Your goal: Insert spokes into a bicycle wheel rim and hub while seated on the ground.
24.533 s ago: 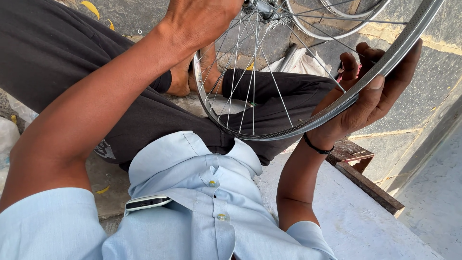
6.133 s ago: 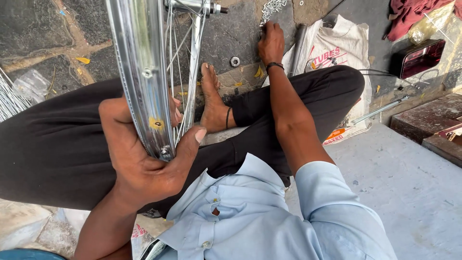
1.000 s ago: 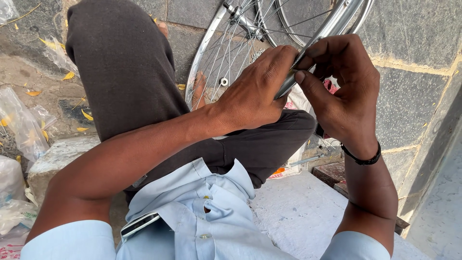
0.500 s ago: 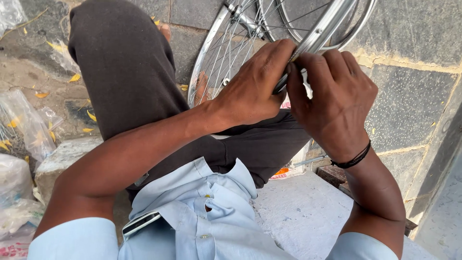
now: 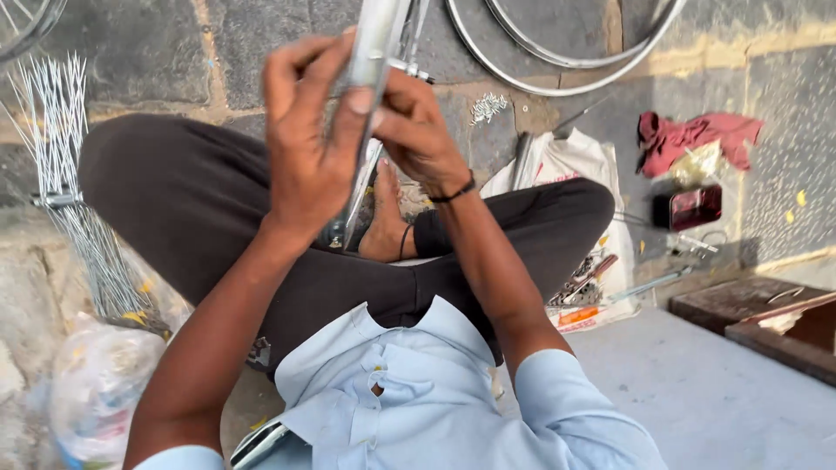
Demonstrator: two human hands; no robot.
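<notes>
I sit cross-legged on a stone floor with a shiny metal bicycle wheel rim (image 5: 376, 35) standing edge-on in front of my chest. My left hand (image 5: 306, 144) wraps around the rim from the left, fingers curled over its outer face. My right hand (image 5: 416, 130), with a dark band at the wrist, presses against the rim's right side near the spokes, fingers pinched at it. Whether it holds a small part is hidden. The rim's lower end (image 5: 348, 218) comes down by my bare foot (image 5: 386, 228).
A bundle of loose spokes (image 5: 61, 165) lies at my left. Two bare rims (image 5: 566, 52) lie on the floor ahead. A white bag with tools (image 5: 579, 165), a red rag (image 5: 692, 135), a small dark red box (image 5: 692, 207) and a wooden block (image 5: 758, 318) are at the right.
The view has swung so the rim now stands edge-on and upright between my hands. Both hands stay on it, close together near its top.
</notes>
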